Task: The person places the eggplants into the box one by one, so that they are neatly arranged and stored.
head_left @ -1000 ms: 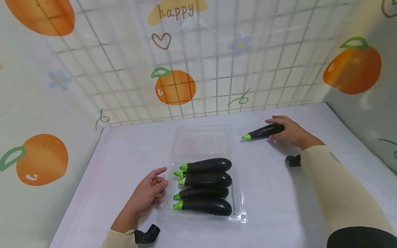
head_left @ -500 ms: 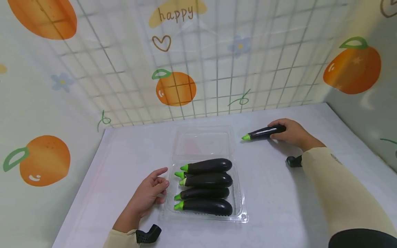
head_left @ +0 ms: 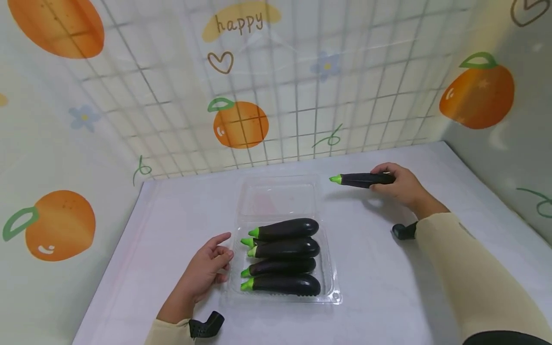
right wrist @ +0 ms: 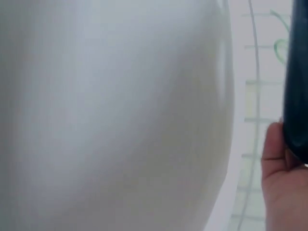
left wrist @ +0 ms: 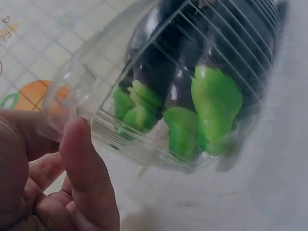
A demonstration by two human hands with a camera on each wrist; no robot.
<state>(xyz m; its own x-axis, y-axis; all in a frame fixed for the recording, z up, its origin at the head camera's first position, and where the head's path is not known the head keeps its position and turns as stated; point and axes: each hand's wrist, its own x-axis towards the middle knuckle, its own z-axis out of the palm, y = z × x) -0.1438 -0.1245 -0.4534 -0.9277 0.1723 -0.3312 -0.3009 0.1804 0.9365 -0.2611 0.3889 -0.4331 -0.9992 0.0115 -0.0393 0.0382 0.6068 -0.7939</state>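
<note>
My right hand (head_left: 401, 186) grips the thick end of a dark eggplant (head_left: 355, 180) with a bright green stem end pointing left, held above the table at the back right. In the right wrist view, part of that eggplant (right wrist: 297, 86) shows beside the fingers. Several similar eggplants (head_left: 284, 249) lie in a clear plastic clamshell container (head_left: 331, 287), green ends to the left. At its left edge rests my left hand (head_left: 207, 268), index finger extended and the other fingers loosely bent. The left wrist view shows the thumb (left wrist: 89, 168) against the clear container's rim.
The container's lid (head_left: 280, 196) lies folded back behind the tray part. A white cloth (head_left: 181, 211) covers the table. Behind it and at the sides stand printed curtains (head_left: 297, 96) with orange fruit and grid lines. Black wrist mounts (head_left: 207, 326) sit on both wrists.
My right hand has closed its fingers on the eggplant and raised it off the table, levelling it and shifting it slightly left. My left hand stays at the container's edge.
</note>
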